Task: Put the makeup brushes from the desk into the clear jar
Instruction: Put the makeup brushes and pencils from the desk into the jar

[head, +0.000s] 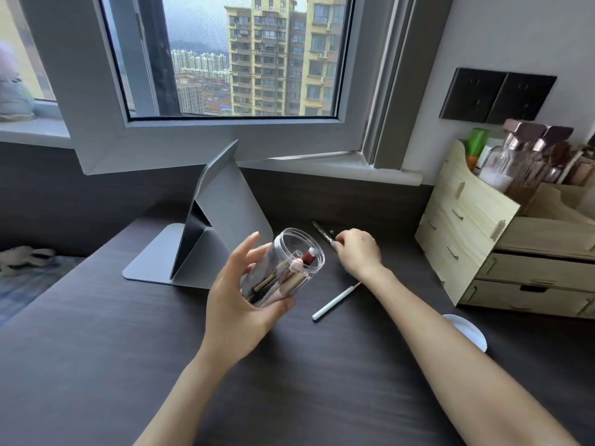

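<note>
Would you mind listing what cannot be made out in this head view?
- Dark brush: near end hidden under the right hand; grip unclear.
- Clear jar in the left hand: contents overlap, count unclear.
- White lid: part hidden by the right forearm.
- Wooden organiser: cut off by the right edge.

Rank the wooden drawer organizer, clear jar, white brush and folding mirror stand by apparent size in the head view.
1. Wooden drawer organizer, though cut off at the frame edge.
2. Folding mirror stand.
3. Clear jar, enlarged by nearness.
4. White brush.
</note>
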A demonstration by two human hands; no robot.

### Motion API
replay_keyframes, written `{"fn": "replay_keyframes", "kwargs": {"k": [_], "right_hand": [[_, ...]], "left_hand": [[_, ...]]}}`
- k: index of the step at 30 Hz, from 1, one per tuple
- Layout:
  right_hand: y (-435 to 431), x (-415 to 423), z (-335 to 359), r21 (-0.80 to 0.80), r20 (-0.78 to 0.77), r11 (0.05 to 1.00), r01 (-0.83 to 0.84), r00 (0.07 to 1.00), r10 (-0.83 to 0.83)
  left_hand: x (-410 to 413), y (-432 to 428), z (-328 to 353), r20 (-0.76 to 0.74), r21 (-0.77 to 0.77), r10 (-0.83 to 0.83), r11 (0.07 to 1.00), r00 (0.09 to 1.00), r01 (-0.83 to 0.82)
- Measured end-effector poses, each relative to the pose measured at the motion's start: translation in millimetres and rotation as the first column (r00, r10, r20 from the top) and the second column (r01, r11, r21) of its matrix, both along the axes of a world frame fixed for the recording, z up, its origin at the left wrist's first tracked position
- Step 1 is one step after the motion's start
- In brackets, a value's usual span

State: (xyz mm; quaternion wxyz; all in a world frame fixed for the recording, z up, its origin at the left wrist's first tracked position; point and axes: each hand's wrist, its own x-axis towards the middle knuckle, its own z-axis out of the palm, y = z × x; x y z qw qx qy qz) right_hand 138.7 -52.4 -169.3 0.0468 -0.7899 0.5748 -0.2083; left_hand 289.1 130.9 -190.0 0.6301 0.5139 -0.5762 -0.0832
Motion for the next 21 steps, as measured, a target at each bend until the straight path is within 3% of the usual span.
{"fn": "replay_keyframes", "kwargs": {"k": [6,9,12,14,16,17,19,21], "right_hand": [[-28,23,-17,-0.015,-0.322,0.999,0.042,0.946,-0.044],[-28,27,-21,-0.033,-0.329,0.997,0.074,0.941,-0.081],[-19,25,-15,0.084,-0.122,0.989,0.118,0.987,-0.107],[-10,18,-3,0.209,0.21,0.977,0.027,0.975,-0.072],[12,4,12,0.268,0.541,0.951,-0.157,0.841,-0.014],[26,-5,20,0.251,0.63,0.939,-0.233,0.776,0.024],[55,-28,40,0.168,0.694,0.922,-0.348,0.706,0.14],[82,-54,60,0.05,0.667,0.916,-0.399,0.695,0.267]], "left_hand": [[3,0,0,-0.024,0.028,0.028,0.999,0.999,-0.027],[5,0,0,-0.019,0.027,0.042,0.999,0.999,-0.042],[4,0,0,-0.027,0.039,0.047,0.998,0.999,-0.046],[5,1,-1,-0.028,0.039,0.042,0.998,0.999,-0.041],[5,1,0,-0.034,0.037,0.035,0.999,0.999,-0.034],[5,1,0,-0.038,0.035,0.032,0.999,0.999,-0.03],[3,2,1,-0.04,0.037,0.025,0.999,0.999,-0.023],[2,3,2,-0.031,0.039,0.02,0.999,0.999,-0.019]]}}
